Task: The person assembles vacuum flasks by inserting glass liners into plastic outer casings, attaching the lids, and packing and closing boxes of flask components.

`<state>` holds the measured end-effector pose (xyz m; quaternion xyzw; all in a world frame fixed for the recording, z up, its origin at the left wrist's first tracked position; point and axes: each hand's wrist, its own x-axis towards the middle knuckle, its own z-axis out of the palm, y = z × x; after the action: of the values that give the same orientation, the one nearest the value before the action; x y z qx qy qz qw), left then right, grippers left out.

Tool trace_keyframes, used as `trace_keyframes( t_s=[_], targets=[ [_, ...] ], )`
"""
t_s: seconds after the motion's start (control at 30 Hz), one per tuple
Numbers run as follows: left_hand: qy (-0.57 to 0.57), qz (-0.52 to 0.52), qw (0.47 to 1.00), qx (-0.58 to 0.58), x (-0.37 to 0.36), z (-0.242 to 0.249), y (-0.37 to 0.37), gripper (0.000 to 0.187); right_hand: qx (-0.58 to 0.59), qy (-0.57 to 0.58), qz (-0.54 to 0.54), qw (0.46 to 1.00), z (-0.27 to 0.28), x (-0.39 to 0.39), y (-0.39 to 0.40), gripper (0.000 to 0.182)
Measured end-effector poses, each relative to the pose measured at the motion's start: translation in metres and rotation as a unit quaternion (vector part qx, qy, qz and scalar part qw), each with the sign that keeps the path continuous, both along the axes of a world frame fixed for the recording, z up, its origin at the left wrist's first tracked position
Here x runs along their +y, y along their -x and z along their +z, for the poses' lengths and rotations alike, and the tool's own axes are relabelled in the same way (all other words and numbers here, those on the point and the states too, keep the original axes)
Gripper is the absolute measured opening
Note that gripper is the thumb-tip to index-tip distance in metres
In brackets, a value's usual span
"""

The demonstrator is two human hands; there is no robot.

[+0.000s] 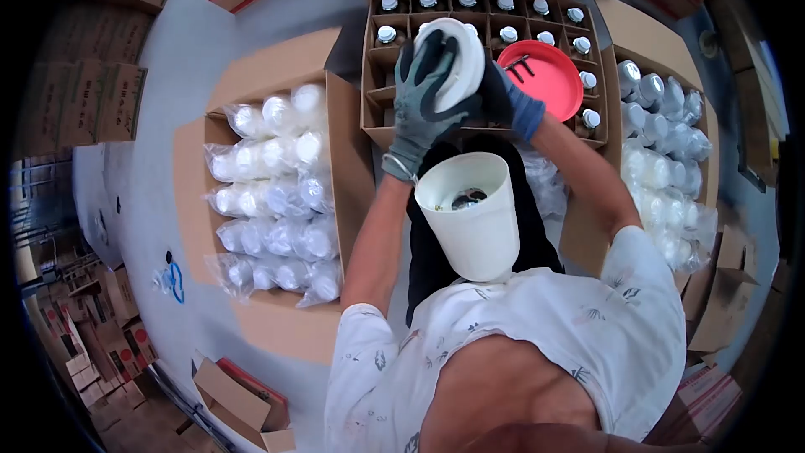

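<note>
Both of my hands wear work gloves. My left hand (422, 96), in a grey-green glove, presses its spread fingers over the near face of a white round lid (462, 84). My right hand (496, 94), in a dark glove with a blue cuff, grips the lid's right edge and is partly hidden behind it. The lid is tilted up on its side. Between my thighs stands a white tapered plastic container (476, 239), its open mouth towards me, with something dark and shiny inside. A red round dish (560, 92) holding a few small dark pieces (520, 69) rests beyond my right hand.
Ahead is a divided carton (369, 122) of bottles with whitish caps (505, 3). Open cartons on the left (356, 168) and right (667, 54) hold plastic-wrapped white items (277, 197). Stacked boxes (96, 101) line the left, and a small open box (231, 394) lies at lower left.
</note>
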<state>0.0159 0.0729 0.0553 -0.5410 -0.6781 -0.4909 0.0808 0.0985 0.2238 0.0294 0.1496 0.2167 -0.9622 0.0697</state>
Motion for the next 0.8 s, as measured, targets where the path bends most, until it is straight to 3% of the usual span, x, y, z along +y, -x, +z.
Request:
trace_keyframes(
  t_s=[0.07,0.1,0.13,0.2,0.23,0.27,0.3,0.33,0.37,0.4,0.47,0.53,0.57,0.67,0.7,0.73,0.8],
  targets=[
    [0.046,-0.080,0.995,0.026,-0.011,0.017,0.004,0.065,0.153,-0.226,0.020,0.962,0.000,0.000,-0.009,0.046],
    [0.015,-0.127,0.989,-0.075,-0.015,0.018,0.005,0.059,0.217,-0.327,0.005,0.920,0.001,-0.001,-0.013,0.047],
    [-0.034,-0.122,0.928,-0.350,-0.020,0.015,-0.007,0.047,0.198,-0.400,-0.017,0.895,0.003,0.001,-0.015,0.046],
    [-0.063,-0.093,0.813,-0.571,-0.030,0.026,-0.010,0.050,0.143,-0.540,-0.051,0.828,0.022,0.000,-0.019,0.046],
    [-0.068,-0.128,0.829,-0.540,-0.031,0.033,-0.016,0.054,0.204,-0.741,-0.113,0.629,0.040,-0.002,-0.026,0.048],
    [-0.075,-0.162,0.842,-0.509,-0.031,0.041,-0.021,0.063,0.244,-0.878,-0.165,0.377,0.064,-0.008,-0.032,0.050],
    [-0.083,-0.197,0.852,-0.478,-0.032,0.048,-0.026,0.075,0.279,-0.916,-0.095,0.271,0.070,-0.007,-0.035,0.055],
    [-0.059,-0.216,0.836,-0.501,-0.034,0.050,-0.026,0.071,0.347,-0.909,-0.065,0.221,0.079,-0.004,-0.040,0.057],
    [-0.033,-0.233,0.819,-0.524,-0.035,0.054,-0.027,0.068,0.358,-0.904,-0.075,0.220,0.077,-0.006,-0.041,0.058],
    [-0.038,-0.252,0.756,-0.604,-0.036,0.060,-0.029,0.064,0.369,-0.899,-0.084,0.218,0.076,-0.007,-0.041,0.058],
    [-0.046,-0.244,0.691,-0.679,-0.034,0.076,-0.039,0.060,0.354,-0.898,-0.090,0.245,0.077,-0.008,-0.042,0.055],
    [-0.047,-0.195,0.702,-0.684,-0.036,0.091,-0.053,0.067,0.310,-0.904,-0.073,0.285,0.069,-0.009,-0.042,0.056],
    [-0.056,-0.192,0.711,-0.674,-0.035,0.085,-0.053,0.067,0.299,-0.917,-0.079,0.252,0.066,-0.008,-0.043,0.056],
    [-0.118,-0.281,0.659,-0.688,-0.037,0.083,-0.056,0.057,0.294,-0.914,-0.089,0.263,0.065,-0.011,-0.052,0.059],
    [-0.111,-0.308,0.726,-0.605,-0.039,0.078,-0.055,0.057,0.337,-0.893,-0.086,0.287,0.070,-0.011,-0.053,0.063],
    [-0.113,-0.325,0.783,-0.518,-0.040,0.074,-0.055,0.058,0.331,-0.909,-0.042,0.250,0.074,-0.010,-0.051,0.064],
    [-0.018,-0.219,0.912,-0.347,-0.050,0.075,-0.048,0.063,0.320,-0.930,0.047,0.174,0.080,-0.005,-0.043,0.067]
  ],
)
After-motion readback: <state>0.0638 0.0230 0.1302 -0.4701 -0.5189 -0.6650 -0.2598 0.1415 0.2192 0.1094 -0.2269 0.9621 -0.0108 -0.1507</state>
